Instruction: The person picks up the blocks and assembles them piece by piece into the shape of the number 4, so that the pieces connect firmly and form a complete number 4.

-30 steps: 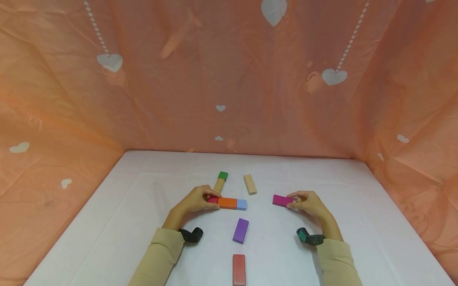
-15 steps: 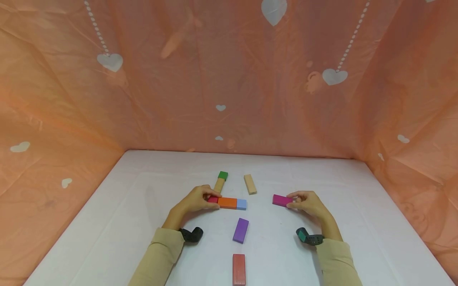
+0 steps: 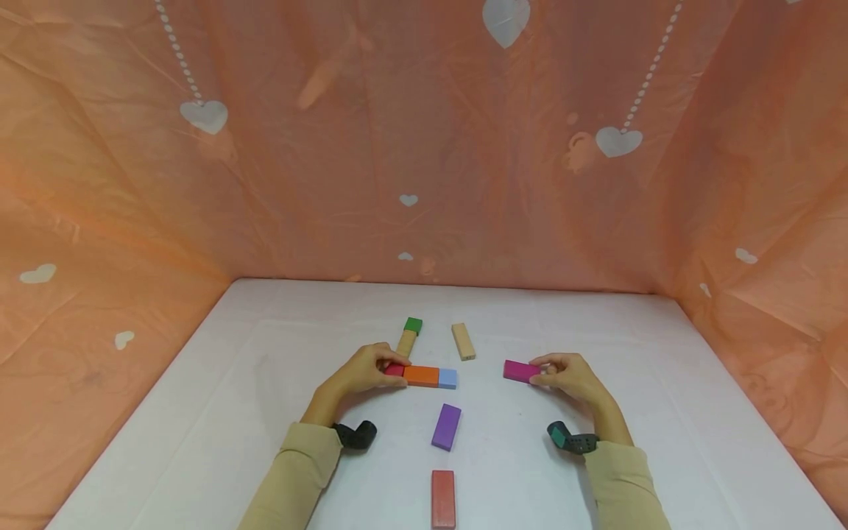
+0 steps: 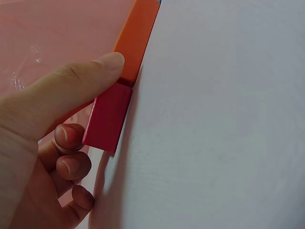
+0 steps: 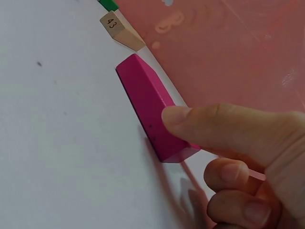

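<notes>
My left hand (image 3: 366,368) pinches a crimson wooden block (image 4: 108,119), its thumb lying over the seam with an orange block (image 3: 421,377). Those two meet end to end, and a light blue block (image 3: 447,379) adjoins the orange one's right end. On the right, my right hand (image 3: 568,375) grips the near end of a magenta block (image 5: 143,98) between thumb and fingers. That block's far end points left, apart from the blue one. The fingers behind both held blocks are partly hidden.
Behind the row lie a plain wood block (image 3: 463,341) and another wood block (image 3: 406,343) touching a green one (image 3: 414,325). Closer in are a purple block (image 3: 447,427) and a light red block (image 3: 443,499). Orange cloth (image 3: 424,184) encloses the white table (image 3: 298,309).
My right hand has shifted very slightly left with the magenta block. The left hand and the other blocks have stayed put.
</notes>
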### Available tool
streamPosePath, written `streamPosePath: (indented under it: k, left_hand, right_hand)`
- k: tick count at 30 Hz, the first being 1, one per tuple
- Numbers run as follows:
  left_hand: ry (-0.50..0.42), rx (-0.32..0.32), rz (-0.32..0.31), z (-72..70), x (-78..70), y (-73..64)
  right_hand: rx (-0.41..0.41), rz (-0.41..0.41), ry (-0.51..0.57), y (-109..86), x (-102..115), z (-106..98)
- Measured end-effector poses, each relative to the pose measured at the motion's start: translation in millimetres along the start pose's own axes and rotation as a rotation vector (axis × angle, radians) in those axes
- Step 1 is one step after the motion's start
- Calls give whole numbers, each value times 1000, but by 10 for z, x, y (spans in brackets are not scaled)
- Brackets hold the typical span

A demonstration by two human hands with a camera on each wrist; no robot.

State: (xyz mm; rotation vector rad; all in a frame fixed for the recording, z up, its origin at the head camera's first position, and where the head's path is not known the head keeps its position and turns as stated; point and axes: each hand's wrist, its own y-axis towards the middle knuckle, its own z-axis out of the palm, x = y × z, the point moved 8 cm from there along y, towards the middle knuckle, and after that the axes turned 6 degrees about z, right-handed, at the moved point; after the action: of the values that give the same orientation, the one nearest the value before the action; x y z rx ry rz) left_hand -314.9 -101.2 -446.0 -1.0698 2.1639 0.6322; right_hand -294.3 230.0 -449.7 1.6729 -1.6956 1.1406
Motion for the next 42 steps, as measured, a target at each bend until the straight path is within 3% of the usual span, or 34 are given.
streamPosePath:
  k: [42]
  left_hand:
    - [-4, 3, -4, 1, 13, 2]
  right_hand:
    - [28, -41, -26, 43, 122, 192]
